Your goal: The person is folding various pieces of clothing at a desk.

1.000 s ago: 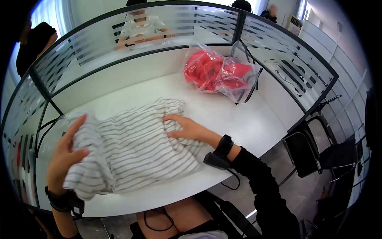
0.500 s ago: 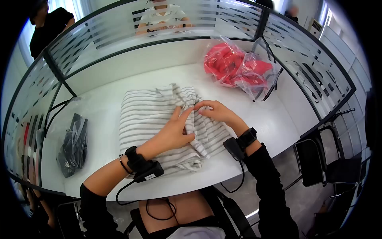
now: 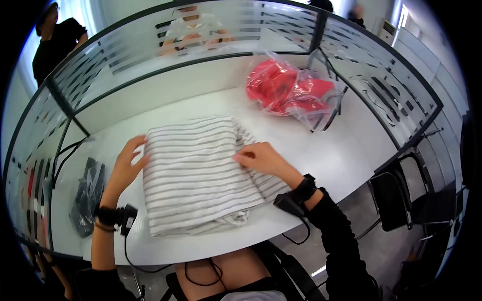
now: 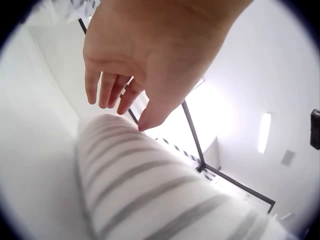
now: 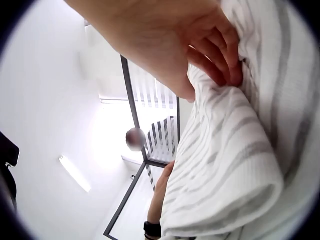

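The white cloth with grey stripes [image 3: 196,175] lies folded into a rough rectangle on the white table, with a narrower layer showing along its right side. My left hand [image 3: 124,168] is at its upper left edge, fingers loosely bent and apart; the left wrist view shows the hand [image 4: 150,55] over the striped fold [image 4: 145,185] with nothing in its fingers. At the cloth's right part is my right hand [image 3: 266,160]. In the right wrist view that hand's [image 5: 175,45] fingertips touch the fabric beside a sleeve-like end [image 5: 225,170]; whether they pinch it, I cannot tell.
A clear bag with red contents [image 3: 291,90] lies at the back right of the table, near a black-framed partition. Another clear bag with dark contents [image 3: 88,198] lies at the left. People are beyond the partition, and a black chair [image 3: 391,200] stands at the right.
The left hand has gone from the cloth's right part back to its left edge. The cloth's bunched upper right part now lies flatter, with a straighter fold. The right hand has stayed at the right side.
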`<state>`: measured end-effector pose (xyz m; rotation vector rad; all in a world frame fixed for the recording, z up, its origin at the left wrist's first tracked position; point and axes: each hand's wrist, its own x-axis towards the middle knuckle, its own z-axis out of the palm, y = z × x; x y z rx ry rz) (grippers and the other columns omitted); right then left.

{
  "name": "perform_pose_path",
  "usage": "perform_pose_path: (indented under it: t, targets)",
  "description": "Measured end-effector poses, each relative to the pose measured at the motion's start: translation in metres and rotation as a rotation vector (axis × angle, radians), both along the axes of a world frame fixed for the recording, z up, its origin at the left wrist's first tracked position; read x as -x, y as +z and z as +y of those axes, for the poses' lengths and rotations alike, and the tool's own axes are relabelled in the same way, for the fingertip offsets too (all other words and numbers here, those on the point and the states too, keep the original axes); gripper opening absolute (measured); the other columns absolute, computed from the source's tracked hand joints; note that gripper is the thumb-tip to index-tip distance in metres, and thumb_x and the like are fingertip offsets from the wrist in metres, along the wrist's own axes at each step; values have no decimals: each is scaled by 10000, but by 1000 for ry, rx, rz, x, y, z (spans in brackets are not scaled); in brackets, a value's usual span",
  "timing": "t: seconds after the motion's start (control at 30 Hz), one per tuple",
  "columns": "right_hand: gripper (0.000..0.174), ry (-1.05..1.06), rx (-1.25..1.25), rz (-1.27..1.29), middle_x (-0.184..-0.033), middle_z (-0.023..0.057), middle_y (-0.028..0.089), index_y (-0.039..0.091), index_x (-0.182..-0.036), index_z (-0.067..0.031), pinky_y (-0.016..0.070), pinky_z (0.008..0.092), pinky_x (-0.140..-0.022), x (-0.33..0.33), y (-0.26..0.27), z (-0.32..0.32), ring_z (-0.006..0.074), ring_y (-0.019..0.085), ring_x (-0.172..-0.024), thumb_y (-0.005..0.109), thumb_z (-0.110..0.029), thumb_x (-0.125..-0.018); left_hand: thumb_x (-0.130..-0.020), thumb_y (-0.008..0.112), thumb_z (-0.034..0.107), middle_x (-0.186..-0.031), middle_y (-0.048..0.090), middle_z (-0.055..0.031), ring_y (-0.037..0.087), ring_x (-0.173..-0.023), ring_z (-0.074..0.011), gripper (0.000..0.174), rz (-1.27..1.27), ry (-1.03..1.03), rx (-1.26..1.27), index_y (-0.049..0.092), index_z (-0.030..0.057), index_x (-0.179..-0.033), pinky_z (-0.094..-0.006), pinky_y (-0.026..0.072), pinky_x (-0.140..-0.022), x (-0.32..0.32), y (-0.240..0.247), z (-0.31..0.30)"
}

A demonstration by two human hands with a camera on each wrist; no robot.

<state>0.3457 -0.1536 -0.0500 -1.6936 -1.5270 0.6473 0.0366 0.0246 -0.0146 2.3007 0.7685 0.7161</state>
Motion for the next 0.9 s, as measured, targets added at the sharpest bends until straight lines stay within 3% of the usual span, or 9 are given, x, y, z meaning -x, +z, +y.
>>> perform_pose_path:
  t: [0.1,0.2,0.33,0.43,0.53,0.7,0.8,0.83,0.9]
  targets:
    - [407,-81,108,114,-704,79,636,554,-1038,21,454,232,-609,6,8,0,126,586,-668,643,-294,-796,-842,541,103,-1302,420,-76,409,-1192,-205,423,16,22,77,420,65,-1246,-351,369,-949,26,-20,-6]
    - [535,-74,148,221,-756,109,639,468,-1120,55,460,239,-634,5,-2,7,125,582,-708,667,-306,-779,-873,479,126,-1360,358,-88,333,-1255,-219,432,-22,-55,144,379,61,-1287,-362,290,-1011,30,-32,-12]
    - [507,-79,125,450,-914,142,626,482,-1096,75,451,235,-688,10,-7,12,130,570,-797,684,-258,-772,-890,412,132,-1408,283,-109,243,-1311,-243,453,-59,-180,78,324,37,-1325,-349,180,-1064,14,-26,-25]
    - [448,-99,-47,518,-871,119,632,524,-1019,43,466,252,-652,8,-20,20,128,584,-763,708,-254,-738,-894,389,154,-1419,254,-123,214,-1323,-258,464,-17,-198,0,309,25,-1333,-334,138,-1075,5,-26,-26]
    - [426,-162,-143,434,-830,88,622,519,-1033,15,458,248,-679,2,-18,26,127,580,-757,705,-235,-743,-909,373,209,-1422,246,-127,212,-1323,-261,462,-61,-216,22,318,23,-1329,-337,132,-1074,0,-30,-23]
    - [518,-273,-287,253,-1027,129,558,482,-1104,11,465,273,-721,-14,-14,48,159,551,-913,705,-283,-740,-920,358,231,-1412,265,-137,221,-1318,-270,449,-143,-217,51,344,11,-1311,-346,142,-1070,-2,-35,-23]
    - [592,-246,-177,339,-1006,119,576,454,-1161,13,456,261,-723,-13,-10,63,161,554,-901,717,-292,-727,-921,355,241,-1405,280,-138,225,-1317,-270,448,-159,-216,38,353,11,-1305,-348,145,-1070,-1,-37,-21]
    - [608,-214,-112,411,-883,95,606,465,-1162,25,443,245,-645,-12,-8,64,132,556,-762,728,-290,-713,-921,356,242,-1404,282,-138,225,-1316,-269,447,-170,-218,43,355,11,-1304,-347,146,-1070,-1,-38,-21]
    - [542,-200,-111,313,-797,36,564,479,-1156,14,376,211,-567,-11,-6,69,81,499,-687,707,-248,-740,-921,357,243,-1401,286,-138,227,-1316,-268,445,-185,-214,60,360,11,-1301,-347,149,-1069,1,-38,-23]
